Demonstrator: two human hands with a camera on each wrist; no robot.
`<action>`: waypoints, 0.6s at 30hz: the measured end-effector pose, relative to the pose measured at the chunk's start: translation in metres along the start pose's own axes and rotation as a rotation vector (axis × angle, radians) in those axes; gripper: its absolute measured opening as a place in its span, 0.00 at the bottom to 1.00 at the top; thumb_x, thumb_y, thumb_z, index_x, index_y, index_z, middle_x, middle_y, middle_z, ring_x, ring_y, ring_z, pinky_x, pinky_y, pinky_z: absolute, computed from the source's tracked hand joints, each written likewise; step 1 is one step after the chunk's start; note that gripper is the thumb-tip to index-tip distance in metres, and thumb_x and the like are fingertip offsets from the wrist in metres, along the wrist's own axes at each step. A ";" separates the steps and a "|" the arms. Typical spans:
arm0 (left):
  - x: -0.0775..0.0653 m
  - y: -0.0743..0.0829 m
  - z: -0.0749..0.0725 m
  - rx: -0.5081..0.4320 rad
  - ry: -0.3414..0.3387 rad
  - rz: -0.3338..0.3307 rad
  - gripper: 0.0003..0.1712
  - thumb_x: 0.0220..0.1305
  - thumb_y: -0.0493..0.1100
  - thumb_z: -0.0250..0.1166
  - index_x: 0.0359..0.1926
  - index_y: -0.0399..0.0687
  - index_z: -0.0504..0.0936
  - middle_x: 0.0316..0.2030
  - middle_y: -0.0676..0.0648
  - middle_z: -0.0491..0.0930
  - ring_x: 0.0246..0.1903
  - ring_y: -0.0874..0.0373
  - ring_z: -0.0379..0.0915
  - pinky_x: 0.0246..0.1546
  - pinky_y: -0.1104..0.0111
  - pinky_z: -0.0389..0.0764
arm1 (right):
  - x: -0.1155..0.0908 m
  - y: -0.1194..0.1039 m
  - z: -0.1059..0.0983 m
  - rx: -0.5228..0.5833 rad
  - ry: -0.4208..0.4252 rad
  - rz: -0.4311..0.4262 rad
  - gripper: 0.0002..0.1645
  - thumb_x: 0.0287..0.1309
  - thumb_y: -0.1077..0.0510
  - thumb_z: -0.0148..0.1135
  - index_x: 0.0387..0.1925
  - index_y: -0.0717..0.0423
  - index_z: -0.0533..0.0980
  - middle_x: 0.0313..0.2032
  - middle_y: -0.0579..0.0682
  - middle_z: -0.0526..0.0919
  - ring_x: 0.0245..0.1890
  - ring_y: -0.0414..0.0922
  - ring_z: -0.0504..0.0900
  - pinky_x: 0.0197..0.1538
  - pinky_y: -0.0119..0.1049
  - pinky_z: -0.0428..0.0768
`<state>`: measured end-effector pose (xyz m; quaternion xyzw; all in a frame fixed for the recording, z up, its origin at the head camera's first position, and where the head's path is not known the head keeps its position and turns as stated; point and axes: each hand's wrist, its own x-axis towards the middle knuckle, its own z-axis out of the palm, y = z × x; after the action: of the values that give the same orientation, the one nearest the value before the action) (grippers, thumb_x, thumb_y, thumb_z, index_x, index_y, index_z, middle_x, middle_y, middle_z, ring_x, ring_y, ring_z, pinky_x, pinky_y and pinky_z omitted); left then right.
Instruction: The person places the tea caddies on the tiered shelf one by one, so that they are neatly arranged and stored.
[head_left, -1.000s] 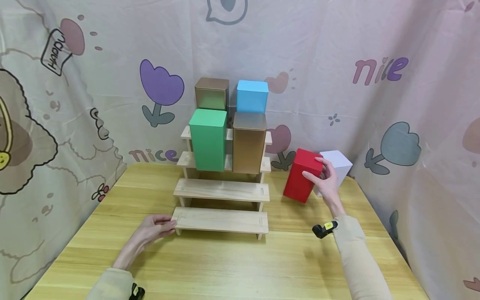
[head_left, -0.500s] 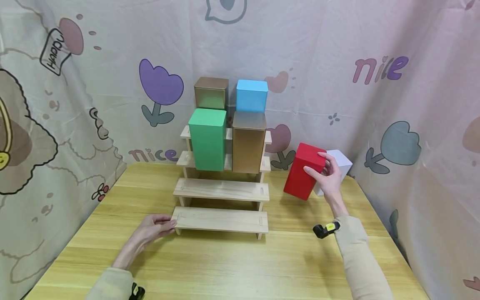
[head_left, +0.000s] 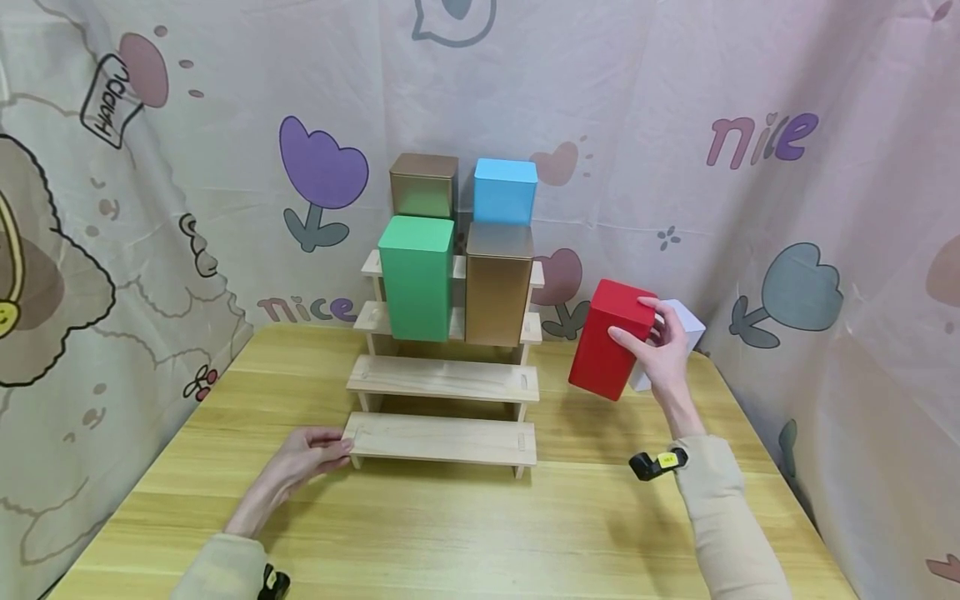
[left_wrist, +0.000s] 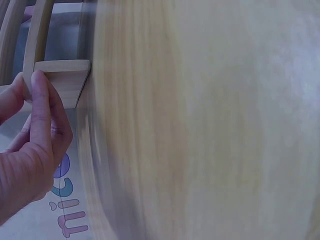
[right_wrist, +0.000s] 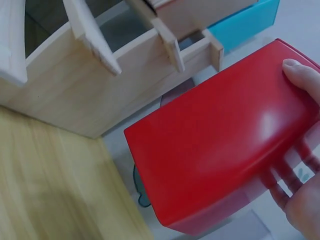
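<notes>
A red box (head_left: pixel 611 337) hung tilted beside a wooden stand (head_left: pixel 444 377).
Nearest, the left hand (head_left: pixel 307 456) pinched the left end of the stand's lowest step (head_left: pixel 442 437). Beyond, the right hand (head_left: pixel 664 352) gripped the red box near its top; it had risen in the last second and seemed clear of the table (head_left: pixel 570 525), so the lift looked underway. Behind it was a white box (head_left: pixel 688 323); on the upper steps (head_left: pixel 372 319) stood a green box (head_left: pixel 415 283), two brown boxes (head_left: pixel 497 287) and a blue box (head_left: pixel 504 196).

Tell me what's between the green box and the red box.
The head view shows the front brown box, beside the green box on its shelf, then a gap before the red box.
</notes>
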<state>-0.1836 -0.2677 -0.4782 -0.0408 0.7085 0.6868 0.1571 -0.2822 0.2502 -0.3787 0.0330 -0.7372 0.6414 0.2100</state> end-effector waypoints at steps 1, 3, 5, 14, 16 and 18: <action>0.000 0.000 0.000 0.000 0.000 -0.001 0.33 0.69 0.29 0.59 0.65 0.09 0.55 0.39 0.47 0.79 0.37 0.65 0.82 0.46 0.77 0.89 | -0.001 -0.002 0.000 0.000 0.001 -0.006 0.38 0.56 0.56 0.74 0.67 0.42 0.69 0.57 0.37 0.75 0.56 0.41 0.75 0.53 0.29 0.81; 0.000 0.001 0.000 -0.002 0.000 -0.001 0.33 0.69 0.29 0.59 0.65 0.09 0.55 0.39 0.47 0.79 0.37 0.65 0.82 0.46 0.77 0.89 | -0.002 -0.006 0.000 0.009 0.002 -0.018 0.38 0.55 0.57 0.74 0.67 0.44 0.69 0.56 0.38 0.75 0.55 0.42 0.76 0.52 0.28 0.82; 0.000 0.002 0.000 -0.006 0.001 0.000 0.33 0.69 0.29 0.60 0.65 0.09 0.55 0.38 0.47 0.79 0.37 0.65 0.82 0.46 0.77 0.89 | -0.003 -0.011 0.000 0.017 0.003 -0.031 0.38 0.55 0.58 0.73 0.66 0.44 0.69 0.56 0.39 0.76 0.55 0.42 0.76 0.51 0.27 0.83; -0.002 0.004 0.000 -0.016 0.011 0.000 0.34 0.69 0.29 0.61 0.64 0.09 0.56 0.37 0.47 0.79 0.36 0.65 0.83 0.45 0.78 0.89 | -0.008 -0.030 0.001 0.023 0.000 -0.050 0.38 0.54 0.58 0.75 0.65 0.42 0.70 0.59 0.40 0.75 0.55 0.44 0.76 0.50 0.26 0.85; -0.002 0.003 0.000 -0.014 0.009 -0.002 0.34 0.69 0.29 0.61 0.64 0.08 0.55 0.38 0.47 0.79 0.36 0.65 0.83 0.45 0.77 0.89 | -0.010 -0.035 0.002 0.019 -0.003 -0.051 0.38 0.54 0.58 0.74 0.65 0.41 0.70 0.59 0.40 0.75 0.55 0.44 0.76 0.50 0.26 0.85; -0.002 0.003 0.000 -0.011 0.009 -0.003 0.33 0.69 0.29 0.60 0.64 0.08 0.55 0.38 0.46 0.79 0.36 0.65 0.82 0.45 0.77 0.89 | -0.011 -0.039 0.003 0.018 -0.003 -0.059 0.37 0.54 0.58 0.74 0.65 0.41 0.70 0.59 0.41 0.75 0.55 0.44 0.76 0.50 0.27 0.84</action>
<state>-0.1828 -0.2682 -0.4748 -0.0460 0.7054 0.6902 0.1547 -0.2604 0.2381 -0.3467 0.0573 -0.7305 0.6414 0.2274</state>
